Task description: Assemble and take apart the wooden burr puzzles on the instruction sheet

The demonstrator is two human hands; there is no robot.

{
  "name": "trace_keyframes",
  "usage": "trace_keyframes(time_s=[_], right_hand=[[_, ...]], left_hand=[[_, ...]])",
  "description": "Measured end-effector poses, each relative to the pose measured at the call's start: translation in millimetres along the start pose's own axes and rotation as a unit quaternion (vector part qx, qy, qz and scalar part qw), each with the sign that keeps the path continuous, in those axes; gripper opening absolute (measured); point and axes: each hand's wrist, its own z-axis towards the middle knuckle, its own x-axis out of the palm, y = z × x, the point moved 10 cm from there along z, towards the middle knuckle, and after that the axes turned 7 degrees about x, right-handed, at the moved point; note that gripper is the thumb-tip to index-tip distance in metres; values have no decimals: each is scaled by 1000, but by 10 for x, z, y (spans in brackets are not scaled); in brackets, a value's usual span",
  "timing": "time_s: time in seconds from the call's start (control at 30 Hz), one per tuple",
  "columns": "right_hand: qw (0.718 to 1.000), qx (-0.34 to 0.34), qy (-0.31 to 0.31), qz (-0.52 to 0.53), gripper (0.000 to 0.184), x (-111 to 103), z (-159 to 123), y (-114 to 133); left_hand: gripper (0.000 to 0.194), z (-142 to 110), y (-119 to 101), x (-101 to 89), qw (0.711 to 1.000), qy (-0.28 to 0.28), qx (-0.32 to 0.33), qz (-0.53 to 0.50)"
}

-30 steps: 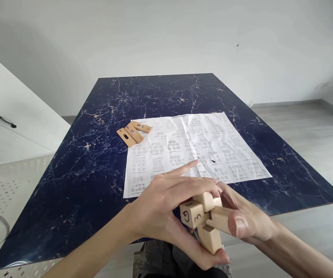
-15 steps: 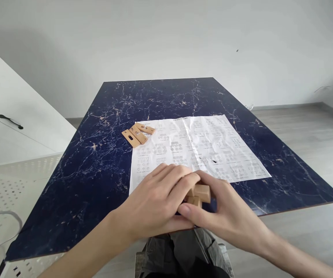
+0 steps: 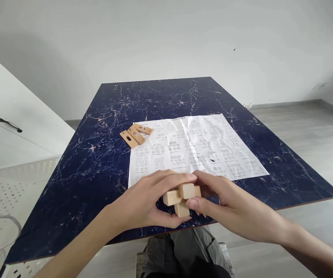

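Left hand (image 3: pixel 151 199) and right hand (image 3: pixel 228 199), arched from opposite sides (palms inward), both clasped round wooden blocks (image 3: pixel 185 193).

From my station, I see pale cream wood on the interlocking block puzzle (image 3: pixel 187 191). The 3 slotted wooden slats (image 3: pixel 139 138) show me a deeper honey tan with dark numerals. I read the printed sheet (image 3: pixel 180 146) as white, patterned with grey figures, and the tabletop (image 3: pixel 160 96) as navy, marbled with pale and rusty veins.
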Motion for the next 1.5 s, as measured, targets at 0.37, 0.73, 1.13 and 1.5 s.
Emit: trace_keyframes(time_s=[0.37, 0.73, 1.13, 1.5], right_hand=[[977, 3, 155, 144, 47, 209, -3, -45], [964, 25, 53, 261, 45, 156, -5, -138], [979, 16, -197, 46, 44, -825, 342, -270], [869, -71, -269, -408, 33, -728, 715, -74]], left_hand=[[81, -57, 88, 144, 997, 56, -52, 3], [63, -87, 126, 73, 998, 22, -32, 43], [77, -88, 507, -35, 976, 14, -216, -38], [74, 102, 666, -276, 987, -78, -112, 86]])
